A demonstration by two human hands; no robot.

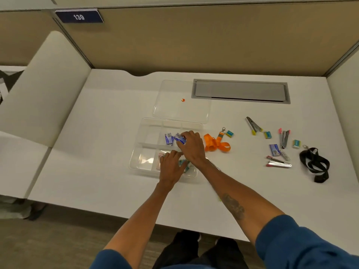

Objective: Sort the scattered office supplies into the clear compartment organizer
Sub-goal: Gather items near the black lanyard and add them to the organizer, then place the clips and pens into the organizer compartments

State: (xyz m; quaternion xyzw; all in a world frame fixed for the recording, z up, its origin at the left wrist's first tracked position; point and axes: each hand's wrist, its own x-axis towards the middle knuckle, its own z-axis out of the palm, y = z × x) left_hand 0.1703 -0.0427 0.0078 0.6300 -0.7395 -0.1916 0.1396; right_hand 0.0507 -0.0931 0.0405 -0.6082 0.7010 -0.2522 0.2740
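Head view: the clear compartment organizer (144,133) sits on the white desk (97,152) near its middle, with its clear lid (180,111) lying flat just behind it; a small orange bead (183,100) shows on the lid. The right hand (192,146) reaches over the far-right part of the organizer and pinches a small blue box (181,140) between thumb and curled fingers. A second blue box (168,139) lies in the compartment just beside it. The left hand (172,167) is over the near compartments with fingers bent; whether it grips anything cannot be told. Teal erasers (183,163) lie under its fingertips, and a pink item (160,156) lies in the compartment to their left. To the right of the organizer on the desk: an orange lanyard (216,144) just beside the tray, three teal erasers (229,133) (267,134) (296,144), three small staplers (253,125) (284,138) (278,164), a third blue box (274,150), and a black lanyard (315,164) farthest right. A grey cable hatch (240,91) is set into the desk behind them.
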